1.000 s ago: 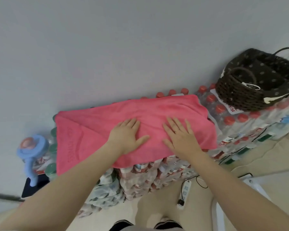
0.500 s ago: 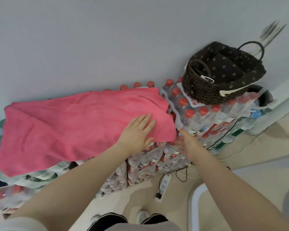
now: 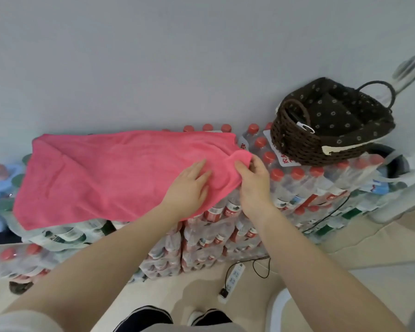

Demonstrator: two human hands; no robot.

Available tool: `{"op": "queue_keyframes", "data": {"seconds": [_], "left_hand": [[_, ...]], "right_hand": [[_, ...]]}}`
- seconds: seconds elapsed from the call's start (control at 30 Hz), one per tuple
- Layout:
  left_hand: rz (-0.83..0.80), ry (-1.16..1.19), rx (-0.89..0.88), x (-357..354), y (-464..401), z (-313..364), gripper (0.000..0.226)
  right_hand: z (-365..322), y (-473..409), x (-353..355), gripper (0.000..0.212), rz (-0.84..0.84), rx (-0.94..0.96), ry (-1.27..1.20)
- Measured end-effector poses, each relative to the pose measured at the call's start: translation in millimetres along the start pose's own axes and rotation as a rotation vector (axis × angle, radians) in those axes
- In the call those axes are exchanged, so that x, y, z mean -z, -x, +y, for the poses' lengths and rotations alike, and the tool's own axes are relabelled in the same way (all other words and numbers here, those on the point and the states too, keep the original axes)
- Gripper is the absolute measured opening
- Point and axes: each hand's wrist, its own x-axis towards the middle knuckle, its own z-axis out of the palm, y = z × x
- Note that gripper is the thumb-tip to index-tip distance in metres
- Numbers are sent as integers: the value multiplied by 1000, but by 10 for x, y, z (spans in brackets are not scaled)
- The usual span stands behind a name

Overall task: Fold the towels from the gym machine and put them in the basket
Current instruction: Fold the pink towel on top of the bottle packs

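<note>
A pink towel (image 3: 110, 173) lies spread over stacked packs of bottled water, folded lengthwise. My left hand (image 3: 189, 185) rests flat on the towel near its right end, fingers straight. My right hand (image 3: 252, 178) grips the towel's right edge, which is lifted and bunched in its fingers. A dark brown wicker basket (image 3: 297, 144) with a dotted fabric lining and loop handles stands on the bottles to the right, a short way beyond my right hand.
Shrink-wrapped packs of red-capped water bottles (image 3: 309, 188) are stacked against the grey wall. A blue object (image 3: 0, 185) stands at the far left. A white power strip (image 3: 233, 279) with a black cable lies on the floor. A white chair edge (image 3: 276, 310) is at lower right.
My right hand came up from below the towel's right end and took hold of its edge, lifting it. My left hand stayed flat on the towel near that end.
</note>
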Motion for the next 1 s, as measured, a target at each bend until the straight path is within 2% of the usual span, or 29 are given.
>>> {"op": "queue_keyframes", "data": {"seconds": [0.2,0.3,0.43,0.57,0.63,0.77,0.83,0.93,1.0], "left_hand": [[212,143,307,310,619,-618,65],[304,142,506,463,1068,-1034,52],[313,76,690,610,1613,-1558,45],[400,162,932,649,1972,-1863,44],[427,188,977,633,2048,-1930,37],[455,258,1042,567,2078,-1931,41],[469,304,1043,536,2060,-1920,47],[543,526,1041,535,2024,-1914,54],[550,593,1028,528,2016,-1900,57]], "right_hand": [[-114,362,-967,24,-235,428,314],[-2,567,-1505,20,-413,541,396],[264,789,-2137,17,-657,552,535],[649,882,-2505,30,-772,551,827],[798,859,-2589,35,-829,527,993],[922,811,-2640,40,-859,456,1191],[938,811,-2644,41,-858,462,1212],[979,815,-2644,42,-840,483,1231],[1020,822,-2641,42,-807,482,1220]]}}
